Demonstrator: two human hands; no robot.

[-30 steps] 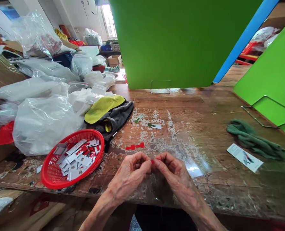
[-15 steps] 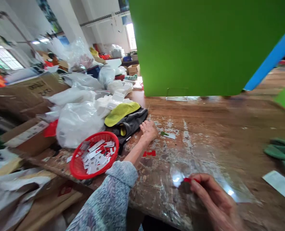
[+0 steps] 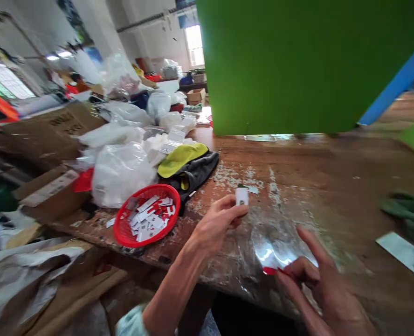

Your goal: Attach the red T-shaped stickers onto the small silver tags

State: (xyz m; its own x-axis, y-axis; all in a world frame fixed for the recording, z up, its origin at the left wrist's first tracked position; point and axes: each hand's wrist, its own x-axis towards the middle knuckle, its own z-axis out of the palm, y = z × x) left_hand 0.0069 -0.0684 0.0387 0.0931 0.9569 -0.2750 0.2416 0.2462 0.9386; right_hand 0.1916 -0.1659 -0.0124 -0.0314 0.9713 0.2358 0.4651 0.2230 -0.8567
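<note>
Head view, only one there is. Left hand (image 3: 217, 223) is raised just above the wooden table (image 3: 333, 172), thumb and fingers pinched together on a small white tag (image 3: 242, 196), held upright w/ a bit of green showing at its top edge. Right hand (image 3: 319, 284) sits low, near the table's front edge, thumb and a curled finger closed on a small red piece (image 3: 270, 270); index finger sticks out straight, not gripping anything. The two hands are apart, so the white tag and red piece aren't touching each other yet.

Left of the hands, a red basket (image 3: 123, 233) holds a heap of similar white and red tags, prob. the stock or the done pile; can't tell which. One more green-and-white tag (image 3: 251, 189) lies flat on the table just behind the held one. Beyond the basket: a yellow and grey cloth (image 3: 189, 165), plastic bags (image 3: 121, 172), a cardboard box (image 3: 49, 128). A green board (image 3: 298, 65) stands at the back; a green rag (image 3: 408, 214) and a printed card (image 3: 404, 254) lie off to the right, blurred.

My guess on progress: one part in each hand, joining not done, and at least one loose tag left on the table.
</note>
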